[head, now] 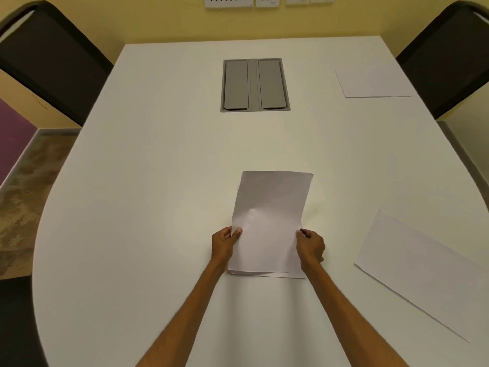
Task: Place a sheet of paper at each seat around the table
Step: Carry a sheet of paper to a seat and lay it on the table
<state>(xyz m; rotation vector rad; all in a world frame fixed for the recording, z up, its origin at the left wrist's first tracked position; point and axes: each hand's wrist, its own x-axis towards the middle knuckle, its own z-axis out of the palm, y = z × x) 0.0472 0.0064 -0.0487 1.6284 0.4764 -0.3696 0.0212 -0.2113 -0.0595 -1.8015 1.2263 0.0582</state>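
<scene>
I hold a thin stack of white paper sheets point(270, 223) above the middle of the white table point(148, 197). My left hand point(225, 246) pinches the stack's left edge and my right hand point(311, 247) grips its right edge. The top sheet has a small crease near its centre, and lower sheets peek out at the bottom. One sheet point(423, 271) lies flat on the table at the near right. Another sheet point(373, 83) lies at the far right, in front of a dark chair point(449, 56).
A second dark chair point(53, 56) stands at the far left of the table. A grey cable hatch point(255, 84) with two lids is set into the tabletop's middle. Wall sockets point(254, 1) line the yellow wall behind. Patterned floor shows at left.
</scene>
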